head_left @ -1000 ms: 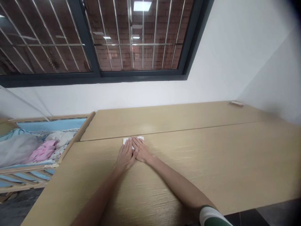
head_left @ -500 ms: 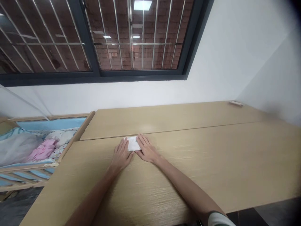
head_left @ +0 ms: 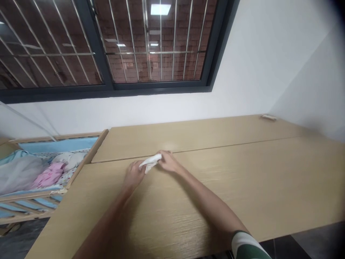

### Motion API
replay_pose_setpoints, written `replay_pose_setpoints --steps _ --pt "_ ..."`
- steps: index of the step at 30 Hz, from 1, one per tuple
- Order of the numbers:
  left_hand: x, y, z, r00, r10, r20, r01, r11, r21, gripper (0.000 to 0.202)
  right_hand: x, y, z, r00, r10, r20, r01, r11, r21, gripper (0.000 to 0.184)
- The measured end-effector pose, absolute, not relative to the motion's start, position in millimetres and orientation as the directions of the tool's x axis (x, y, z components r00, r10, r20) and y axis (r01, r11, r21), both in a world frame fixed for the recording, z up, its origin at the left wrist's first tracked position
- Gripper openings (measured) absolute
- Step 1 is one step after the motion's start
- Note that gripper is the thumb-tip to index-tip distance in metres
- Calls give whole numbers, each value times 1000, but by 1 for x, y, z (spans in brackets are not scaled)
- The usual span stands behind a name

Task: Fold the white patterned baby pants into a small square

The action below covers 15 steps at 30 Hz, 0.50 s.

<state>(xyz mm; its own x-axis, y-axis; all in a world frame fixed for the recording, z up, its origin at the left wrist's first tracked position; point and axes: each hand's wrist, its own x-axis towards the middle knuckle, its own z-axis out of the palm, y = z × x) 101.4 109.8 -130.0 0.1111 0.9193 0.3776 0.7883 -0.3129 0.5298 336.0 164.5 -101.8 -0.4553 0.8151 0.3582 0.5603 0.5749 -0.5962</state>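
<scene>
The small white cloth (head_left: pixel 150 162) has just gone from lying flat to a bunched twist, held over the seam of the pale wood-grain tabletop (head_left: pixel 242 190). Its long axis slants across between the hands, rising toward the right hand (head_left: pixel 167 161), which pinches the upper end, while the left hand (head_left: pixel 134 174) closes on the lower end.

I'm watching the left hand (head_left: pixel 134 175) and right hand (head_left: pixel 167 161) pinching a bunched white cloth (head_left: pixel 150 162) between them, just above the light wood table (head_left: pixel 215 187). Off to the left, a wooden crib (head_left: pixel 81 169) is holding a pink garment (head_left: pixel 49 171) and grey bedding (head_left: pixel 18 172), while a dark-framed barred window (head_left: pixel 107 90) is showing a brick wall (head_left: pixel 161 21) beyond.
</scene>
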Motion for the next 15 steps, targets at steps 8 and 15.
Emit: replay_pose_setpoints --steps 8,15 --pt "118 74 -134 -14 999 32 647 -15 762 47 332 194 -100 -432 886 165 324 323 -889 52" --pt "147 60 -132 -86 991 107 837 13 547 34 321 192 -121 -430 891 142 530 377 -760 37"
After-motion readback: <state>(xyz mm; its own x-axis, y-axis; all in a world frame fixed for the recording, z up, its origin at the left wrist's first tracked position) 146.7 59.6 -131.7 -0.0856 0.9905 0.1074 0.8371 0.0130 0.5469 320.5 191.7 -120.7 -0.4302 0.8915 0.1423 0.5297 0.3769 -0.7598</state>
